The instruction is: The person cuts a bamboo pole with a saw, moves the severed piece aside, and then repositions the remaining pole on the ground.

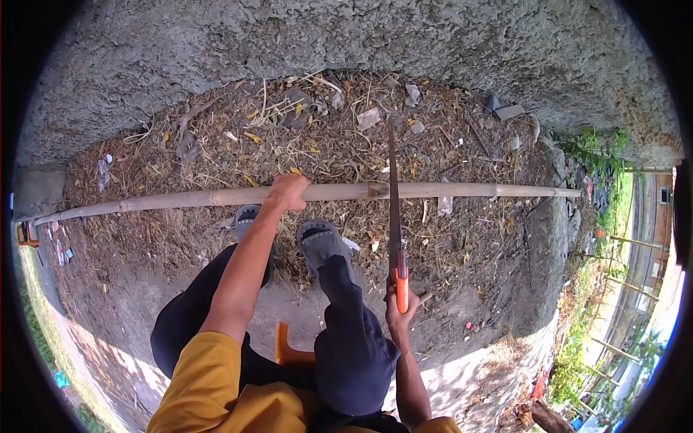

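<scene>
We note the pole (332, 192) stretched crosswise in front of our sandals (317, 245), long axis left to right, short of the rough wall (346, 36). Our left hand (289, 192) wraps around it near mid-length. Our right hand (401, 307) grips the saw (395, 224) by its orange handle; the blade points forward, away from us, crossing the pole nearly square. Depth of any cut: we cannot tell.
</scene>
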A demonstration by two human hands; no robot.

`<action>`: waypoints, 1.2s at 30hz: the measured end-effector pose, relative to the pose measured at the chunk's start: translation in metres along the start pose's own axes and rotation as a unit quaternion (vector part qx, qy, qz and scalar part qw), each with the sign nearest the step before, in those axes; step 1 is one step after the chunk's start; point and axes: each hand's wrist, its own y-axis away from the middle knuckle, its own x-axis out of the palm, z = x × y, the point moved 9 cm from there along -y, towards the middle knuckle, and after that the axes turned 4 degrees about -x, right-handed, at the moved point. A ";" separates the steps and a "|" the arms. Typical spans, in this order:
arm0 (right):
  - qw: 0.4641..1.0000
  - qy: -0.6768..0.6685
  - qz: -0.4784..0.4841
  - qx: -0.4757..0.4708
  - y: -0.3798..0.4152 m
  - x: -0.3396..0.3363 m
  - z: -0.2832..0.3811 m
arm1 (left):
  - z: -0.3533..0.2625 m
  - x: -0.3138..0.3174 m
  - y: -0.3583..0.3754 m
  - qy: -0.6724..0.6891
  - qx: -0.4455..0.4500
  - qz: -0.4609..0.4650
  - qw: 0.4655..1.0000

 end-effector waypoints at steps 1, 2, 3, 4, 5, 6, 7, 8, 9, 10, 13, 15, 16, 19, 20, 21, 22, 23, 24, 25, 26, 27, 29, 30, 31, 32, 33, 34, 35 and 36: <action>1.000 -0.001 0.000 -0.001 -0.001 0.002 0.000 | 0.001 -0.003 -0.001 0.000 0.002 -0.006 1.000; 1.000 -0.009 -0.007 -0.007 -0.004 0.003 -0.003 | 0.000 -0.006 -0.001 -0.001 0.002 -0.009 1.000; 1.000 -0.017 -0.012 -0.015 -0.007 0.004 -0.010 | -0.002 -0.006 0.000 -0.006 0.000 0.001 1.000; 1.000 -0.006 -0.010 -0.011 -0.001 0.002 -0.017 | -0.002 -0.005 0.001 -0.011 -0.004 0.011 1.000; 1.000 -0.007 -0.010 -0.016 0.009 0.000 -0.019 | 0.000 -0.006 0.000 -0.012 -0.004 0.006 1.000; 1.000 -0.008 -0.007 -0.010 0.019 -0.001 -0.020 | 0.001 -0.003 -0.003 -0.011 -0.001 0.006 1.000; 1.000 -0.008 -0.003 -0.001 0.027 -0.001 -0.024 | 0.002 0.002 -0.004 -0.009 0.002 0.009 1.000; 1.000 0.001 -0.004 0.020 0.031 -0.002 -0.020 | 0.002 0.001 -0.004 -0.009 0.000 0.009 1.000; 1.000 -0.001 -0.002 0.022 0.030 0.002 -0.022 | 0.001 0.000 -0.003 -0.009 0.000 0.003 1.000; 1.000 -0.008 -0.001 0.011 0.025 0.004 -0.023 | 0.001 -0.001 -0.001 -0.008 0.001 -0.003 1.000; 0.999 0.024 -0.016 -0.042 -0.007 0.011 -0.026 | -0.001 -0.003 0.000 -0.008 -0.007 0.020 1.000; 0.998 0.025 -0.013 -0.050 -0.027 0.015 -0.031 | 0.001 -0.004 -0.003 -0.011 -0.007 0.022 1.000; 0.998 0.028 -0.010 -0.049 -0.026 0.013 -0.033 | 0.001 -0.001 -0.003 -0.012 -0.010 0.026 1.000; 0.998 0.017 -0.001 -0.058 -0.011 0.005 -0.039 | 0.002 0.004 -0.005 -0.014 -0.008 0.039 0.999; 0.999 0.006 -0.012 -0.041 0.002 0.001 -0.043 | 0.003 0.003 -0.008 -0.012 -0.009 0.038 0.999; 1.000 -0.004 -0.022 -0.021 0.016 -0.004 -0.044 | 0.003 0.005 -0.008 -0.014 -0.008 0.034 0.999; 1.000 -0.010 -0.016 -0.001 0.024 -0.005 -0.046 | 0.005 0.007 -0.007 -0.017 -0.008 0.030 0.999; 1.000 -0.010 -0.015 0.003 0.025 -0.005 -0.046 | 0.006 0.009 -0.005 -0.018 -0.010 0.033 0.999; 1.000 -0.008 -0.007 -0.005 0.021 -0.003 -0.044 | 0.006 0.009 -0.004 -0.015 -0.010 0.028 0.999; 1.000 -0.005 -0.002 -0.014 0.012 0.000 -0.042 | 0.004 0.005 -0.006 -0.013 -0.008 0.020 1.000; 0.999 0.018 -0.006 -0.036 -0.003 0.003 -0.039 | 0.002 0.007 -0.005 -0.013 -0.007 0.020 1.000; 0.999 0.017 -0.006 -0.038 -0.019 0.007 -0.045 | 0.003 0.007 -0.004 -0.012 -0.011 0.017 1.000; 0.998 0.016 0.020 -0.064 -0.047 0.018 -0.045 | 0.006 0.002 -0.007 -0.010 -0.016 0.011 1.000; 0.997 0.018 0.022 -0.065 -0.048 0.017 -0.044 | 0.006 0.002 -0.008 -0.011 -0.012 0.018 1.000; 0.998 0.009 0.018 -0.057 -0.047 0.016 -0.045 | 0.006 0.005 -0.008 -0.012 -0.008 0.027 1.000; 0.999 0.000 0.013 -0.050 -0.047 0.015 -0.044 | 0.004 0.005 -0.007 -0.009 -0.009 0.026 1.000; 0.998 0.001 0.018 -0.052 -0.038 0.014 -0.043 | 0.004 0.006 -0.004 -0.010 -0.012 0.035 0.999; 0.999 -0.030 0.006 -0.019 -0.021 0.010 -0.047 | 0.004 0.004 -0.005 -0.014 -0.013 0.041 0.999; 0.998 -0.061 -0.004 0.015 -0.005 0.005 -0.051 | 0.005 0.006 -0.006 -0.014 -0.016 0.039 0.999; 0.998 -0.064 0.002 0.014 0.009 0.004 -0.048 | 0.006 0.009 -0.008 -0.014 -0.013 0.033 0.999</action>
